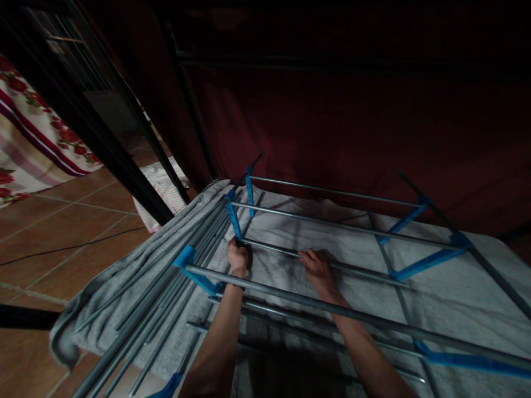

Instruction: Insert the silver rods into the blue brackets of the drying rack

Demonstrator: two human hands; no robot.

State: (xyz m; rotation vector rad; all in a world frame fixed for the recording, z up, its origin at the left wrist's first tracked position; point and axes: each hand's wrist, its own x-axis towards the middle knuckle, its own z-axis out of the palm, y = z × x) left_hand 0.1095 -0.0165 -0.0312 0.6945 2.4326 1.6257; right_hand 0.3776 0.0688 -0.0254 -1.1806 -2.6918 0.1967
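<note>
My left hand (237, 257) is closed around the lower end of a blue plastic bracket (234, 218), where a thin metal tube (269, 247) meets it. Farther along that same tube, my right hand (318, 270) wraps its fingers over it from above. Both hands reach in beneath a thicker grey tube (290, 296) of the partly assembled rack. This tube ends at the left in another blue bracket (199, 276). Toward the back, two more crossbars run between blue brackets, one of them the rear tube (332, 190). What the left fingertips touch is partly hidden.
Several loose grey tubes (166, 301) lie bundled at the left on a grey blanket (99, 309). Right-hand blue brackets (431, 262) join a dark upright. A dark red curtain (352, 132) hangs behind. Black posts (108, 138) and a tiled floor (29, 237) are at the left.
</note>
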